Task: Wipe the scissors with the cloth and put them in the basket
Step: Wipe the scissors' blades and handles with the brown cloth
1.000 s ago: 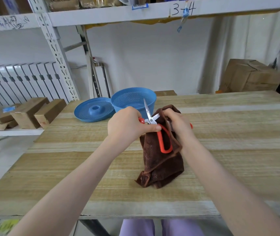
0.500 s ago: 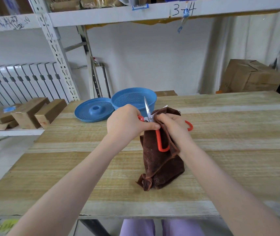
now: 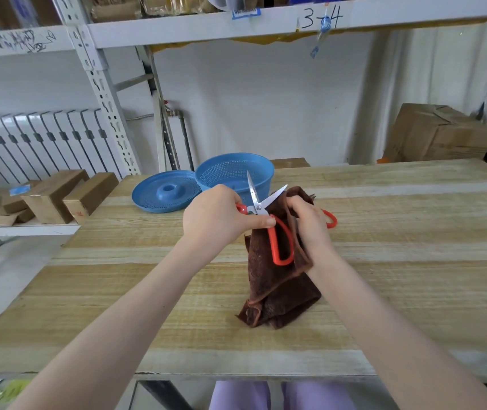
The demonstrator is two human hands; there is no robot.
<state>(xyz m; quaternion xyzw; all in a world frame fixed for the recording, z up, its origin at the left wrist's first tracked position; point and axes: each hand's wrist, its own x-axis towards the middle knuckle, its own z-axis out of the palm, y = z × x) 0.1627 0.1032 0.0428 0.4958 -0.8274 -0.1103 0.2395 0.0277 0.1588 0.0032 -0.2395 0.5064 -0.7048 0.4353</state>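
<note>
Scissors [image 3: 256, 203]: red handles, blades spread and pointing up, held above the counter [image 3: 413, 261] just in front of the basket [image 3: 233, 173].
Left hand [image 3: 215, 220]: fingers [image 3: 261, 222] clenched on the scissors near the pivot.
Right hand [image 3: 310, 226]: fingers [image 3: 294, 202] grasping the brown cloth [image 3: 277, 288], bunched against one blade.
Cloth: hangs down, its lower end resting on the counter.
Basket: blue, near the far edge, with a blue lid [image 3: 165, 192] just beside it.

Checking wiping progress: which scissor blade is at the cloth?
The blade slanting right, its tip against the cloth; the other blade points straight up, bare, before the basket.
</note>
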